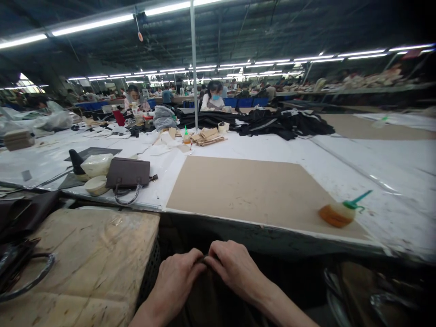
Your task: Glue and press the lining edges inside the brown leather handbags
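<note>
Low in the head view, in front of the table edge, my left hand (180, 275) and my right hand (232, 263) meet fingertip to fingertip. Both are closed, pinching the upper edge of a dark leather-like piece (206, 295). Most of that piece hangs in shadow below my hands, so its full shape is hidden. Beyond them on the table lies a large beige board (238, 184). A squeeze bottle (338, 213) with amber liquid and a green nozzle tilts on the board's right side.
A dark brown handbag (128, 173) lies at the table's left front, beside a roll of tape (96, 185). To my left, a paper-covered surface (95, 254) bears more bag parts. Black material (279, 123) is heaped farther back. A co-worker (214, 97) sits across the table.
</note>
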Demonstrator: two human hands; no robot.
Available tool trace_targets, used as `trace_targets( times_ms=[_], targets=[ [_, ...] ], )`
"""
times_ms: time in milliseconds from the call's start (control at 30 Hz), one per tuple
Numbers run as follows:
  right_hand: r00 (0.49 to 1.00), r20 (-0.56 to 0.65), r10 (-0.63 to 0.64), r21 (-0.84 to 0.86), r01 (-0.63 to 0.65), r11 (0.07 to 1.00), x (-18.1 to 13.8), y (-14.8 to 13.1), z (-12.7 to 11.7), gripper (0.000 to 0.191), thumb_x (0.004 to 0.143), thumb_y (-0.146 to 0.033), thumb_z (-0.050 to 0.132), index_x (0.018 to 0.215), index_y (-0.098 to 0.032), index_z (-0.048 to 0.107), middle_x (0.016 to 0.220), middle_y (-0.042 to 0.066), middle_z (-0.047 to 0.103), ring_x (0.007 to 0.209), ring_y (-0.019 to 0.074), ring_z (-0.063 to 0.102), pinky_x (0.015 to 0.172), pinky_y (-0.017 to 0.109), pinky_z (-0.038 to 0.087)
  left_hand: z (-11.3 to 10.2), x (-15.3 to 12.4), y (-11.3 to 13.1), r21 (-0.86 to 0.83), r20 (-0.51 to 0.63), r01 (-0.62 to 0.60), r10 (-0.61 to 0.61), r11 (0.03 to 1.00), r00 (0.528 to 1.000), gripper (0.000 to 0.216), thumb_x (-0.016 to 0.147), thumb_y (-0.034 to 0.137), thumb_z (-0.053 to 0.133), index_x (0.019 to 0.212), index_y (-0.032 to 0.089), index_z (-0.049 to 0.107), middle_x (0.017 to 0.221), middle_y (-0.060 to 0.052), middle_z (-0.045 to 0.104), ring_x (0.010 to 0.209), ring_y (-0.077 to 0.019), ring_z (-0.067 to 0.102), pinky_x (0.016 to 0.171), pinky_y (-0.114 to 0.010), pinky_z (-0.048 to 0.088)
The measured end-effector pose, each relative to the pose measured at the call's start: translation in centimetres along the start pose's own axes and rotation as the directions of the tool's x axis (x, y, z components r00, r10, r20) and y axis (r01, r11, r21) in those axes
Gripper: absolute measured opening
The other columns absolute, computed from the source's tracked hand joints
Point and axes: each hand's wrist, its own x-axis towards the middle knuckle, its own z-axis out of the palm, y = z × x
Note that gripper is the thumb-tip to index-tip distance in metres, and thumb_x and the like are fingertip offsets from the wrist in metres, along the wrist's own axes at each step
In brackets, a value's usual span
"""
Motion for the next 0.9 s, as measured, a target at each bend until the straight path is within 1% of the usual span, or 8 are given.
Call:
trace_targets(
  times_ms=[100,200,300,367,500,633,767,900],
  targets=[
    [0.998,0.031,-0.047,0.065,0.045,0.997,-0.2,0.4,-0.6,0.013,0.096,-0.028,0.057,0.090,-0.023,0.067,0.089,0.000,0.073,0.084,0.0217,0.066,0.073,0.030,0.044,0.0,0.5,0.0,-0.051,0.039,-0.042,0.044,0.998,0.998,0.024,0.099,0.032,0.047,0.094,0.027,0.070,0.088,0.000,0.076,0.085,-0.0200,0.071,0.072,-0.024,0.043],
    [0.994,0.034,-0.106,0.136,0.101,0.985,-0.8,1.0,-0.9,0.007,0.092,-0.023,0.062,0.095,-0.024,0.068,0.097,0.000,0.073,0.092,0.0205,0.066,0.082,0.029,0.046,0.0,0.6,-0.1,-0.085,0.058,-0.069,0.074,0.994,0.996,0.024,0.098,0.032,0.048,0.092,0.027,0.071,0.087,0.000,0.076,0.084,-0.0197,0.070,0.072,-0.024,0.044],
    [0.998,-0.008,-0.068,0.121,0.069,0.990,-1.6,1.5,-0.9,0.004,0.089,-0.021,0.066,0.093,-0.022,0.068,0.098,0.002,0.073,0.094,0.0224,0.065,0.086,0.033,0.046,-0.1,0.6,-0.1,-0.118,0.067,-0.091,0.100,0.989,0.993,0.024,0.098,0.031,0.048,0.095,0.027,0.072,0.087,0.000,0.076,0.084,-0.0197,0.070,0.074,-0.023,0.044],
    [0.999,-0.034,-0.016,0.110,0.019,0.994,-2.0,1.8,-1.0,0.004,0.090,-0.022,0.064,0.092,-0.021,0.068,0.096,0.003,0.073,0.093,0.0232,0.064,0.086,0.034,0.047,-0.2,0.6,0.0,-0.145,0.066,-0.085,0.095,0.986,0.993,0.024,0.097,0.032,0.048,0.098,0.028,0.072,0.089,0.000,0.076,0.086,-0.0200,0.070,0.076,-0.023,0.045],
    [0.997,-0.049,0.064,0.148,-0.056,0.987,-2.4,2.3,-1.4,0.013,0.096,-0.025,0.056,0.093,-0.022,0.068,0.093,0.003,0.071,0.089,0.0221,0.064,0.082,0.033,0.047,-0.6,0.4,0.1,-0.217,0.067,-0.082,0.098,0.973,0.993,0.026,0.096,0.031,0.049,0.109,0.031,0.071,0.098,0.001,0.077,0.093,-0.0199,0.070,0.081,-0.023,0.047],
    [0.990,-0.075,0.122,0.198,-0.105,0.975,-2.4,2.6,-1.2,0.014,0.094,-0.027,0.058,0.084,-0.022,0.066,0.088,0.002,0.070,0.084,0.0204,0.063,0.077,0.031,0.047,-0.9,0.3,0.2,-0.282,0.076,-0.096,0.122,0.955,0.990,0.029,0.095,0.031,0.050,0.114,0.032,0.071,0.103,0.003,0.077,0.097,-0.0194,0.069,0.083,-0.022,0.048],
    [0.986,-0.084,0.141,0.218,-0.120,0.969,-2.4,2.9,-0.7,0.016,0.093,-0.030,0.060,0.080,-0.022,0.065,0.086,0.001,0.071,0.081,0.0195,0.065,0.075,0.029,0.045,-1.0,0.3,0.2,-0.328,0.090,-0.104,0.141,0.939,0.986,0.030,0.095,0.030,0.050,0.117,0.034,0.070,0.104,0.004,0.076,0.098,-0.0190,0.069,0.086,-0.022,0.047],
    [0.984,-0.088,0.153,0.181,-0.136,0.974,-2.3,2.9,-0.5,0.017,0.094,-0.031,0.059,0.082,-0.022,0.065,0.084,0.000,0.071,0.081,0.0197,0.065,0.072,0.029,0.044,-1.0,0.6,0.3,-0.396,0.123,-0.127,0.190,0.909,0.974,0.033,0.095,0.028,0.049,0.122,0.034,0.067,0.110,0.004,0.074,0.103,-0.0184,0.067,0.090,-0.022,0.046]
  ],
)
